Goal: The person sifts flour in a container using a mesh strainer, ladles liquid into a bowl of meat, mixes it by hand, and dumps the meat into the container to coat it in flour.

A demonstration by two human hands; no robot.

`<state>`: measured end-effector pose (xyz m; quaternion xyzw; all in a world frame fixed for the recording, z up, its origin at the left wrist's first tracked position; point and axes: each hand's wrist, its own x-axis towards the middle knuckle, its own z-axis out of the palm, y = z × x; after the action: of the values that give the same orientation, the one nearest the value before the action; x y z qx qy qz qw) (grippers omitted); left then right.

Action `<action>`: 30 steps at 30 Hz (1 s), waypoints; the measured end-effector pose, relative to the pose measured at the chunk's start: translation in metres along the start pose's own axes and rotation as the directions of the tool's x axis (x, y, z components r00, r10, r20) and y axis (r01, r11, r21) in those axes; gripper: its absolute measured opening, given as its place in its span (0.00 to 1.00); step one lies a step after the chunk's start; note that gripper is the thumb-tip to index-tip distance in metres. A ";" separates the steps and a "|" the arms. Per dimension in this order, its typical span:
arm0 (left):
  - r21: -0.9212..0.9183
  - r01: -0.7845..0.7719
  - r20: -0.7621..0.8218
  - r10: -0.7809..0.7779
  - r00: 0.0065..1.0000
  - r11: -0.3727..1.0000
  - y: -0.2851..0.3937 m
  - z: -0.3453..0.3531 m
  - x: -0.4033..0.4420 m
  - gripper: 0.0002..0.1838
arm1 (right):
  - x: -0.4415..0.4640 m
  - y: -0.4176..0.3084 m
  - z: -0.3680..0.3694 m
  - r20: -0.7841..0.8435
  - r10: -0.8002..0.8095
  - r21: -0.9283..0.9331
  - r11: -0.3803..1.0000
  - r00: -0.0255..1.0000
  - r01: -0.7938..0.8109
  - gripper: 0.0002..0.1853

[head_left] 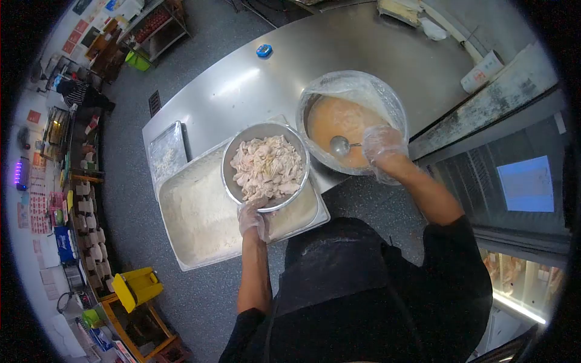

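In a clear plastic glove, my left hand (254,219) grips the near rim of a round metal bowl (227,175). Pale raw meat pieces (267,164), which look like chicken, fill the bowl. The bowl sits over a large rectangular pan (193,212) with white powder like flour in it. My right hand (384,147), also gloved, is closed around the handle of a metal ladle (340,145). The ladle's cup is at the surface of cloudy orange liquid (339,118) in a large round tub (393,97) lined with clear plastic.
A smaller metal tray (166,151) with white residue lies left of the bowl. On the steel table (242,91) stands a small blue device (264,51). A white cylindrical container (482,71) is at the right wall. A yellow bin (138,288) stands on the floor at left.
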<state>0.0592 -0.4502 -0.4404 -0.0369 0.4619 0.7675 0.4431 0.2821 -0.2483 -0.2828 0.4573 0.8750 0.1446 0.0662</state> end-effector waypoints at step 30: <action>0.380 -0.342 0.265 0.253 0.930 0.859 -0.003 0.052 -0.013 0.11 | -0.038 0.142 -0.147 -0.043 -0.223 0.016 0.975 0.974 0.224 0.15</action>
<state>0.0878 -0.4193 -0.4064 0.2109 0.5676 0.7090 0.3614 0.3780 -0.2309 -0.0990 0.3538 0.9234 0.1365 0.0595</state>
